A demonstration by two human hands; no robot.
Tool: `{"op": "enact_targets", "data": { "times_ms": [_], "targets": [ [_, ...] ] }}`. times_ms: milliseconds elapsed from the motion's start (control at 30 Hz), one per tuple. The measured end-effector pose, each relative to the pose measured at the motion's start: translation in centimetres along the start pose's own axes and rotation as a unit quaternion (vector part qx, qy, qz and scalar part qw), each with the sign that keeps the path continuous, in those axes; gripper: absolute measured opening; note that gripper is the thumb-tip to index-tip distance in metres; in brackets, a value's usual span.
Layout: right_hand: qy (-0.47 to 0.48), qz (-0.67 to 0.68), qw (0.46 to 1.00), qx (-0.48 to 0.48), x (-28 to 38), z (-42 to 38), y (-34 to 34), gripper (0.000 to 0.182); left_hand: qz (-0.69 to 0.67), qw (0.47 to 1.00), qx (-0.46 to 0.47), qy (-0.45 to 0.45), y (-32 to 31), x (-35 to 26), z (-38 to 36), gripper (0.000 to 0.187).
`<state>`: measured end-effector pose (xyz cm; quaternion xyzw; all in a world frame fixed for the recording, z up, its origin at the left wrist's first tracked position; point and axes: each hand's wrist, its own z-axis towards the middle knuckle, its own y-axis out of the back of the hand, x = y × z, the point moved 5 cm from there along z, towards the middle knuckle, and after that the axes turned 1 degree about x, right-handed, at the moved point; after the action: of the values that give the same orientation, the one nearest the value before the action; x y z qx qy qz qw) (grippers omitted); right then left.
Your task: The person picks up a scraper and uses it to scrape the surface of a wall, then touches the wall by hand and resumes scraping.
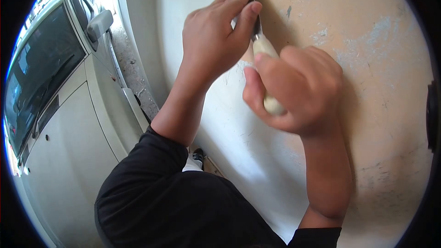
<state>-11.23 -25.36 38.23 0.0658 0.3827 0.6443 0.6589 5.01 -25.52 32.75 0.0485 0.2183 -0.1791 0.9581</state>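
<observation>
My right hand (301, 89) is wrapped round the cream handle of a putty knife (263, 46), whose rounded butt end shows below the fingers. Higher up, my left hand (213, 36) grips the dark metal blade, its fingers and thumb pressed on it near the tip. The blade lies close against a wall (376, 82) of worn peach paint with pale, scraped patches. To the left of the blade the surface is whitish. Part of the blade is hidden under my left fingers.
A light-coloured car (69, 128) with a side mirror (99, 24) stands close on the left. A wall edge (140, 32) runs between it and the painted surface. Below, a dark shoe (198, 155) shows on the floor. Something dark (432, 117) sits at the far right edge.
</observation>
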Motion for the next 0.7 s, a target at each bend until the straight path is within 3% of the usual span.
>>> {"op": "enact_targets", "data": {
  "times_ms": [67,167,267,300,333,433,600,667,700],
  "targets": [
    [-0.004,-0.021,0.999,0.032,-0.3,0.1,-0.6,0.018,-0.002,0.997,0.03,0.076,0.1,0.3,0.4,0.039],
    [-0.005,-0.01,1.0,0.022,0.2,0.2,0.2,0.018,-0.022,1.0,0.018,0.012,0.1,0.0,0.1,0.039],
    [-0.017,-0.017,0.999,0.027,0.2,0.5,0.0,0.018,-0.032,0.996,0.036,0.074,0.1,0.5,0.4,0.039],
    [-0.013,-0.018,0.999,0.025,0.2,0.6,0.1,0.018,-0.013,1.0,0.007,-0.003,0.2,0.4,0.7,0.038],
    [-0.017,-0.011,1.0,0.023,0.1,0.5,0.3,0.017,-0.013,1.0,0.004,-0.007,0.0,0.8,0.8,0.038],
    [-0.033,-0.008,0.999,0.036,0.0,0.5,-0.2,0.017,-0.008,0.999,0.006,0.039,-0.1,1.0,0.4,0.037],
    [-0.037,-0.006,0.998,0.054,0.2,0.6,0.0,0.018,-0.034,0.999,0.015,0.026,0.2,0.4,0.0,0.038],
    [-0.04,-0.028,0.998,0.038,-0.3,0.6,-0.5,0.017,-0.045,0.99,0.051,0.123,0.2,1.1,0.4,0.037],
    [-0.016,-0.034,0.999,0.027,0.2,0.5,-0.3,0.018,-0.034,0.997,0.04,0.061,0.3,1.1,0.7,0.038]
  ]
}}
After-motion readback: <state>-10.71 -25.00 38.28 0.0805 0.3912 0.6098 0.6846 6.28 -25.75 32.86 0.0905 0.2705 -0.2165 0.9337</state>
